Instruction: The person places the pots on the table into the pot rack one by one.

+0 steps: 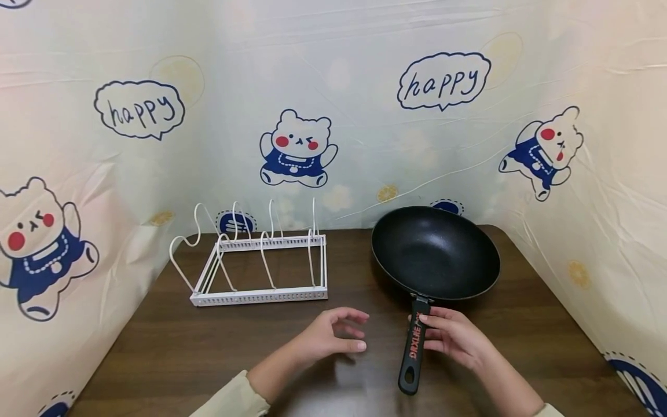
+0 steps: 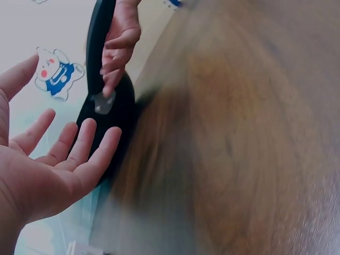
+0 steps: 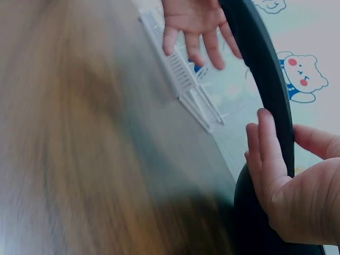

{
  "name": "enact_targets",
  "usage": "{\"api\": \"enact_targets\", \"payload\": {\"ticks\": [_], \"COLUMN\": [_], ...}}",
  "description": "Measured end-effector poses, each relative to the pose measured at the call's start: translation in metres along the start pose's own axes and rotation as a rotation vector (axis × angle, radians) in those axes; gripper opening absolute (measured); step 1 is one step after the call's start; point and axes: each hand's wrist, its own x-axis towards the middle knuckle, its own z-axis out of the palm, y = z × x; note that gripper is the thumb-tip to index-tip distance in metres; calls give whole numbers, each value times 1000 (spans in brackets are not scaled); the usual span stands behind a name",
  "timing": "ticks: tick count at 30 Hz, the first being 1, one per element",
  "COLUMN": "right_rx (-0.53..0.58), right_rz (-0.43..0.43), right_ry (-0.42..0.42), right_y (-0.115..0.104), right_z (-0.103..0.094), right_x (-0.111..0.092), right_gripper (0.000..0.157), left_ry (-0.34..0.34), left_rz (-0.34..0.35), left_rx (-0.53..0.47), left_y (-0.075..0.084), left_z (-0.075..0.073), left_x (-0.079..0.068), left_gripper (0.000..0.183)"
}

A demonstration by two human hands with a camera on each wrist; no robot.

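Observation:
A black wok (image 1: 438,255) sits at the right of the table, its long handle (image 1: 413,353) with red lettering pointing towards me. My right hand (image 1: 458,336) holds the handle near the bowl, thumb on top and fingers beneath. In the right wrist view the thumb and fingers of the right hand (image 3: 297,186) lie on opposite sides of the handle (image 3: 271,79). Left of the handle, my left hand (image 1: 336,336) hovers with nothing in it, fingers loosely bent. The left wrist view shows the left hand (image 2: 58,164) spread, palm up.
A white wire rack (image 1: 260,296) with several upright loops stands on the left of the brown wooden table (image 1: 234,347). Behind and at both sides hangs a pale curtain (image 1: 365,145) with printed bears, meeting the table edges.

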Motion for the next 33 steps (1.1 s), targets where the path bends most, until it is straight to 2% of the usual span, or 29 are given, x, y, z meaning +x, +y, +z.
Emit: {"api": "enact_targets", "payload": {"ticks": [6,10,17,23,25,28,31,33], "right_rx": [23,8,19,52,57,45,29,29], "right_rz": [-15,-30,-37,-45,-50,-70,-103,-124], "right_ry": [-8,16,73,92,88,62,29,15], "right_y": [-1,1,4,5,6,8,12,14], "right_z": [4,9,18,25,25,25,24,23], "right_x": [2,5,10,9,9,9,9,10], "right_gripper": [21,22,25,24,30,48,64,69], "left_ry": [-46,-48,-44,-132,-166,-210,-242,-265], "left_rz": [-70,-114,-197,-270,-290,-315,-315,-303], "left_rx": [-158,-229,-273,-309,-313,-335,-380,-418], "left_y": [-1,-2,0,0,0,-1,-2,-3], "left_z": [11,21,32,40,43,46,49,50], "left_x": [6,11,17,22,24,24,24,25], "left_gripper": [48,44,42,47,46,47,49,50]}}
